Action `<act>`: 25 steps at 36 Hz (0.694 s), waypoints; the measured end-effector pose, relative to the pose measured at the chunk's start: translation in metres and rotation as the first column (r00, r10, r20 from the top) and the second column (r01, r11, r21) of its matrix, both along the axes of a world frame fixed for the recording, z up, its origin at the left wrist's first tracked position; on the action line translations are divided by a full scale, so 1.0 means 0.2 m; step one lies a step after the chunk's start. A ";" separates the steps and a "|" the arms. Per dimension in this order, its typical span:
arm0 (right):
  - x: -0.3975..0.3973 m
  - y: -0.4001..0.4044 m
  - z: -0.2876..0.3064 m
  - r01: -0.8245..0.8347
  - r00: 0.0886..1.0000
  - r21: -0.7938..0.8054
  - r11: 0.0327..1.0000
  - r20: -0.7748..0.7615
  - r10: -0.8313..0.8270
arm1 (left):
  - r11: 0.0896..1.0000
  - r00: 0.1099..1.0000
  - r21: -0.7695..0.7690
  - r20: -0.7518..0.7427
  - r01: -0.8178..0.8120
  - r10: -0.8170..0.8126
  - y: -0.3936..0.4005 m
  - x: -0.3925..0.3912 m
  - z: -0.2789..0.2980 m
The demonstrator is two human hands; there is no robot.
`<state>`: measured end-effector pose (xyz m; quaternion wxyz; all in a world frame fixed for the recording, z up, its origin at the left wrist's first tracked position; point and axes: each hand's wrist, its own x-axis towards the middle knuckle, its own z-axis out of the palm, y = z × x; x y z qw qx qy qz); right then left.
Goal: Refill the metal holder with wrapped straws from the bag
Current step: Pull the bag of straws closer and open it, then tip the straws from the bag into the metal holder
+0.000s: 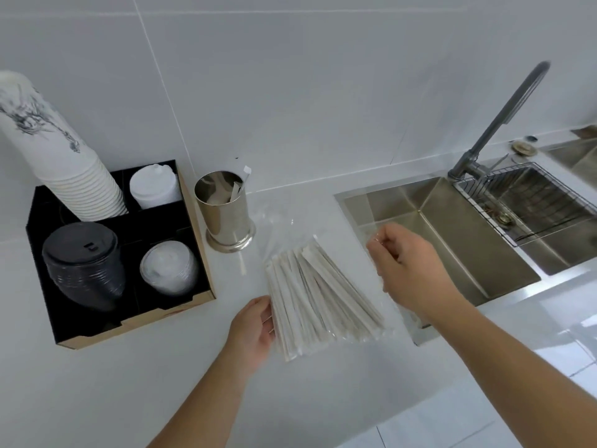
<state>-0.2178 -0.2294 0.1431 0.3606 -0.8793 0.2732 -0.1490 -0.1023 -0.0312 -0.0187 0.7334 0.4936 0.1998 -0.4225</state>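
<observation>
A clear plastic bag [326,299] full of paper-wrapped straws lies on the white counter. My left hand [253,331] grips its lower left end. My right hand [407,270] pinches the bag's clear film at its right edge, fingers closed on it. The shiny metal holder [224,210] stands upright behind the bag, with one or two wrapped straws leaning inside. One loose wrapped straw [241,265] lies on the counter by the holder's base.
A black organiser box [200,253] at the left holds stacked paper cups [61,153] and stacks of lids. A steel sink [445,240] with a faucet [504,118] and a wire rack [536,202] lies at the right.
</observation>
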 end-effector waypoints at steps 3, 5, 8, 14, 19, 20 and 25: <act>0.06 -0.01 0.11 -0.040 0.998 -0.092 0.995 0.053 0.045 | 0.995 0.999 -0.099 -0.032 -0.011 0.008 -0.07 0.00 0.06; 0.09 -0.01 0.19 -0.065 0.993 -0.116 0.991 0.091 0.076 | 0.984 0.998 -0.178 -0.067 -0.001 -0.011 -0.12 -0.01 0.11; 0.15 -0.02 0.32 -0.099 0.984 -0.139 0.985 0.131 0.118 | 0.951 0.990 -0.308 -0.136 -0.020 -0.023 -0.19 0.00 0.19; 0.24 -0.03 0.57 -0.162 0.977 -0.148 0.976 0.115 0.180 | 0.876 0.990 -0.482 -0.113 0.021 -0.086 -0.31 0.02 0.30; 0.29 -0.05 0.70 -0.196 0.974 -0.137 0.971 0.087 0.208 | 0.828 0.992 -0.555 -0.039 0.076 -0.117 -0.37 0.05 0.32; 0.30 -0.05 0.71 -0.198 0.974 -0.135 0.971 0.082 0.210 | 0.829 0.992 -0.552 -0.025 0.086 -0.120 -0.37 0.05 0.33; 0.37 -0.03 0.74 -0.215 0.971 -0.133 0.968 0.079 0.226 | 0.822 0.989 -0.560 -0.021 0.108 -0.145 -0.43 0.05 0.34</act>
